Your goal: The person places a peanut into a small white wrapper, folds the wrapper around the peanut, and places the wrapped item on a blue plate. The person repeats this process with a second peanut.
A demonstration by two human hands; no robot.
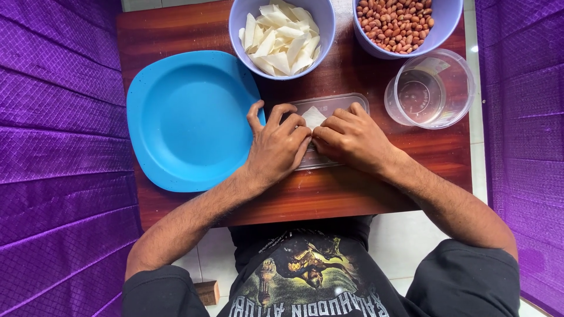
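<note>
Hands meet over a clear flat tray (343, 103) mid-surface: your left hand (277, 145) & right hand (351, 138) both pinch a white wrapper piece (314, 116) lying on it. Blue plate (188, 120) sits just left, bowl w/ white strips (283, 36) & peanut bowl (399, 23) behind, clear cup (430, 89) to the right.
</note>
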